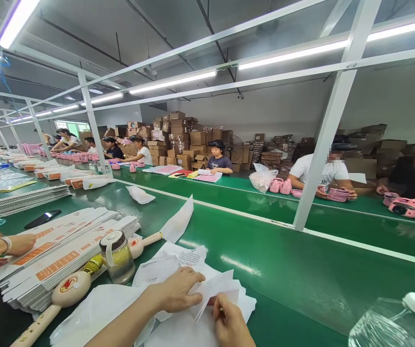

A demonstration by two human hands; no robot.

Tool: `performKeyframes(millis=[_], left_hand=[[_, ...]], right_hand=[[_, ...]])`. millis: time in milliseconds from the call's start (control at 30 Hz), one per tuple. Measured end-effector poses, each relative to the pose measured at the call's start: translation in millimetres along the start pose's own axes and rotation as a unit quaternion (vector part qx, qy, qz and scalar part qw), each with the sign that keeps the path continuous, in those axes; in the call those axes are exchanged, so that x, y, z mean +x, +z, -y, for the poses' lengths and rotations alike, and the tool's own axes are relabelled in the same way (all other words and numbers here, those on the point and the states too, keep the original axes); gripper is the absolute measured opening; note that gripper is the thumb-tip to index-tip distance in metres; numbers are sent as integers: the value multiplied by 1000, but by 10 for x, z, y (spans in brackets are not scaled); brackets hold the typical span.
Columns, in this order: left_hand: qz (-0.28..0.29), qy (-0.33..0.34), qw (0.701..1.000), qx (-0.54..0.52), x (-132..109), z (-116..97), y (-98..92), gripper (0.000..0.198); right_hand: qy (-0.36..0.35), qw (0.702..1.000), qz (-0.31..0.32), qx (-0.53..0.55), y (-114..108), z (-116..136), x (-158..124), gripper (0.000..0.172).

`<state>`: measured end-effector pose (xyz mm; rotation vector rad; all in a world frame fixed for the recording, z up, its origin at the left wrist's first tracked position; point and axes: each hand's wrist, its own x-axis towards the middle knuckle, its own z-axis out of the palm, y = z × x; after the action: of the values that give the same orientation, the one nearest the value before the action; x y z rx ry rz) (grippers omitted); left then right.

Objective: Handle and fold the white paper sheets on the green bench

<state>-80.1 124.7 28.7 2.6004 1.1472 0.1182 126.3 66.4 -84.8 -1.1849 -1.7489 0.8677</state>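
In front of me lies a loose pile of thin white bags (189, 330), some with small printed text. My left hand (178, 289) reaches across the pile, its thumb and fingers closed around the edge of a raised white bag (216, 284). On the other side of that bag, my right hand (229, 320) has its fingers curled in a pinch at the bag's edge. A reddish bit shows between the hands; I cannot make out what it is. Left of the pile lies a beige long-handled toy (72, 289) with a rounded body and a red emblem.
A lidded glass jar (117, 258) stands by stacked flat printed cartons (73, 236), where a co-worker's hand (19, 243) rests. Another beige toy (137, 246) has its end in a white bag. A clear jug (391, 323) stands front right. Across the green belt, co-workers handle pink items (337, 194).
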Motion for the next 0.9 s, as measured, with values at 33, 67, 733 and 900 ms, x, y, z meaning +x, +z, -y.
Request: performKeyframes(millis=[33, 67, 733, 900], left_hand=[[-9, -11, 1000, -1, -12, 15, -21, 43], [-24, -25, 999, 4, -22, 32, -36, 47], [-232, -94, 968, -28, -215, 256, -450, 25], [-256, -30, 962, 88, -215, 150, -52, 24]], right_hand=[[-10, 999, 18, -29, -15, 18, 5, 15], [-18, 998, 36, -58, -28, 45, 13, 23], [118, 922, 67, -362, 434, 768, 404, 69], [113, 925, 42, -359, 396, 795, 476, 48]])
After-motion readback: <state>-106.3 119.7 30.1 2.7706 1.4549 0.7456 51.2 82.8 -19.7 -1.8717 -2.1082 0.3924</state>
